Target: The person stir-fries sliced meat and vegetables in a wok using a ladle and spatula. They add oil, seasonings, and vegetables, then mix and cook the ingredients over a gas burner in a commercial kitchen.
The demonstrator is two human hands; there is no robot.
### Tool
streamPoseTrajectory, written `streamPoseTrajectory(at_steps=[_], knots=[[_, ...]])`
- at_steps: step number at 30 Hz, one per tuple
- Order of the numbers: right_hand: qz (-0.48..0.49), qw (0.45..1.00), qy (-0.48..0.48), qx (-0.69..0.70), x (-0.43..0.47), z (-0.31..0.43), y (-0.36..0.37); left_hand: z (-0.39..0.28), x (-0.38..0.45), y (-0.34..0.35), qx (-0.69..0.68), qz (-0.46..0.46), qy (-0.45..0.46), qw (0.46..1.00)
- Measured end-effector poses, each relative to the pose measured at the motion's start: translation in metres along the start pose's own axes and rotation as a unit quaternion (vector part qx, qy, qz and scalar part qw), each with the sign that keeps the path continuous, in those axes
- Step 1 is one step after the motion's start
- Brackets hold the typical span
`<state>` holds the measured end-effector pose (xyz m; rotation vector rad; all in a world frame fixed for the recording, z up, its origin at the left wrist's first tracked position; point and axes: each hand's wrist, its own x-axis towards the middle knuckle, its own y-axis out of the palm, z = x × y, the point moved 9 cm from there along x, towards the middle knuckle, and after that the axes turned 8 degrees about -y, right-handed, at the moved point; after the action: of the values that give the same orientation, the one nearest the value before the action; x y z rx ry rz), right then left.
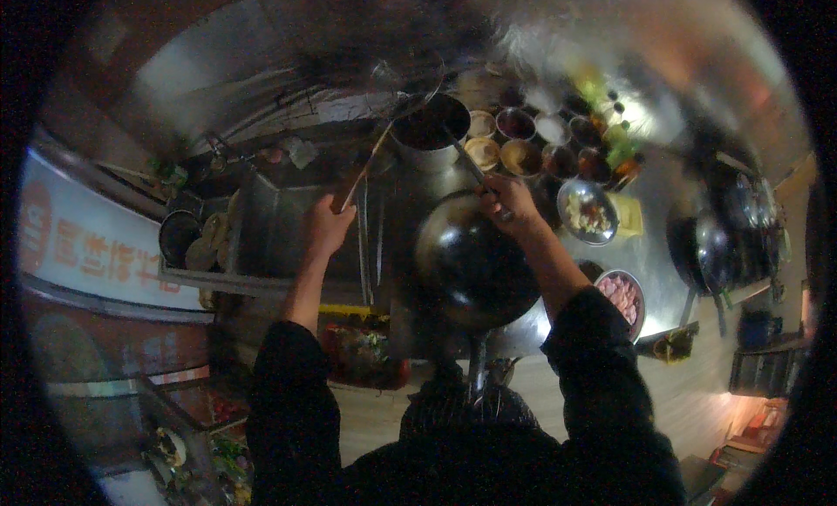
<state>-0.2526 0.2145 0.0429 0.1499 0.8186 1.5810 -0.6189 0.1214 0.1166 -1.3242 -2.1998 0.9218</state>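
Observation:
My left hand (330, 225) grips the wooden handle (366, 169) of what looks like a wire strainer. Its blurred round head (405, 81) is over or just behind a metal pot (425, 158) with a dark inside. In my right hand (510, 202) is the long handle (467, 159) of a ladle; its far end reaches into the pot, and the bowl of the ladle is hidden there. Below my right hand sits a dark, shiny wok (477, 264), its metal handle (479, 362) pointing towards my body.
Several seasoning tubs (521, 157) stand right of the pot. Nearer are a metal bowl of chopped pieces (588, 212) and a bowl of sliced raw meat (621, 300). More woks (706, 251) rest far right. At left are a metal sink (294, 225) and a lit sign (104, 244) bearing writing.

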Motion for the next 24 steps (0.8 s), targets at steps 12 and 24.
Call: streamPoseTrajectory(at_steps=[12, 24], knots=[[0.084, 0.996, 0.012, -0.020, -0.127, 0.034, -0.025, -0.004, 0.038, 0.015, -0.037, -0.011, 0.034, 0.999], [-0.091, 0.985, 0.147, 0.007, -0.322, -0.039, -0.150, 0.048, 0.114, 0.118, 0.005, 0.122, 0.063, 0.991]])
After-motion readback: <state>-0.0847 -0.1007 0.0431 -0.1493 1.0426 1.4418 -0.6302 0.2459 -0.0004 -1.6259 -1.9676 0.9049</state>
